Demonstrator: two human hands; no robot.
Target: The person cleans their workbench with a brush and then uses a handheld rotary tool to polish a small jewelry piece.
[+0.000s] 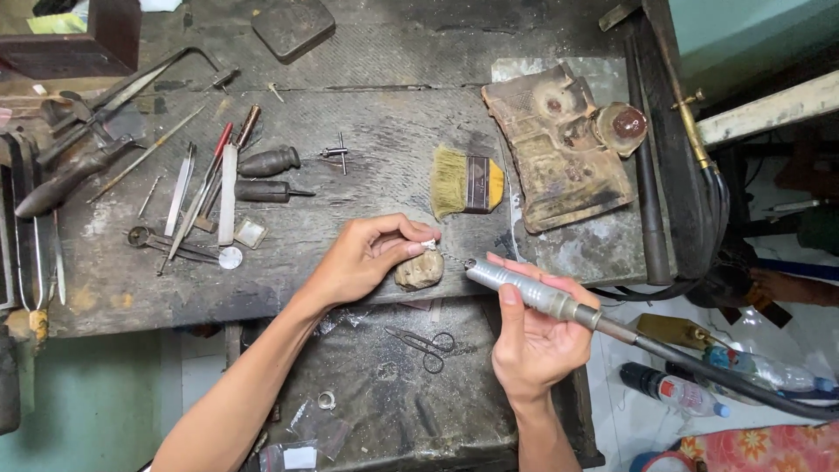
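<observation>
Left hand (363, 258): fingers pressed together, thumb and forefinger pinching one small pale metal piece (429, 246) at their tips, held against a rounded tan block (419, 270) that sits just under the fingertips on the bench (384, 140) edge. Right hand (535, 336): closed around one silver handpiece (524, 288), its tip just to the right of the pinched piece, a dark flexible shaft (725, 376) trailing away past the wrist. Beyond the left fingertips: one flat brush (466, 183) with yellow bristles and a dark band. Beyond the right hand: one rusty brown metal plate (559, 149). Far beyond and left of the left hand: a row of files and slim hand tools (205, 188), count uncertain where they overlap; two dark-handled tools (266, 175); one round pale disc (230, 257). Between the two forearms, on a lower dark tray (384, 402): one pair of scissors (425, 344), one ring (326, 400), two small clear bags (301, 437), one carrying a white rectangular label. Right of the right wrist, on the floor: two plastic bottles (673, 391), one with a dark wrap, one clear.
</observation>
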